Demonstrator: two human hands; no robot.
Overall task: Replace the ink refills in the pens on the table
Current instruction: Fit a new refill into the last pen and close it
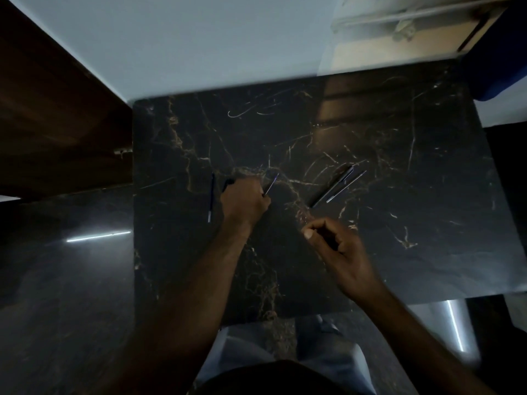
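A: Nearest, the right hand (339,246) hovers low over the marble table (399,252); its fingers are curled in toward the thumb; whether they pinch some small part I cannot tell, it is too dim.

B: And the left hand (246,199)?

A: Farther out, fisted knuckles-up around a dark pen barrel (227,184) whose end pokes out on the left; a thin refill (271,183) juts from the right of the fist, angled up and away; I judge the barrel is clamped so the refill can slide in or out.

B: The other pens?

A: A blue pen (211,198) lies just left of that fist, nearly lengthwise; to the right, well apart, a dark pen (332,187) and a loose spare refill (346,186) lie side by side, probably staged within reach.
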